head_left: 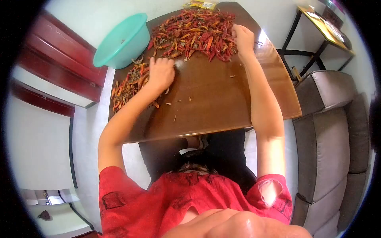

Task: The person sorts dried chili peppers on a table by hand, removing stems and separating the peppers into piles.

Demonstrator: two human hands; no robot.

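A large heap of dried red and orange chillies (194, 33) lies at the far side of the brown wooden table (210, 95). My right hand (243, 39) is at the heap's right edge, its fingers closed; whatever they hold is too small to make out. A smaller pile of chillies (131, 85), browner and mixed with stems, lies at the table's left edge. Over the right side of that pile is my left hand (162, 73), fingers bent down towards the tabletop, with their tips partly hidden. Small stem bits lie in front of my hands.
A turquoise basin (123, 41) stands at the table's far left corner, beside both piles. A yellow packet (200, 4) lies behind the large heap. To the right are a grey sofa (329, 146) and a small side table (327, 29).
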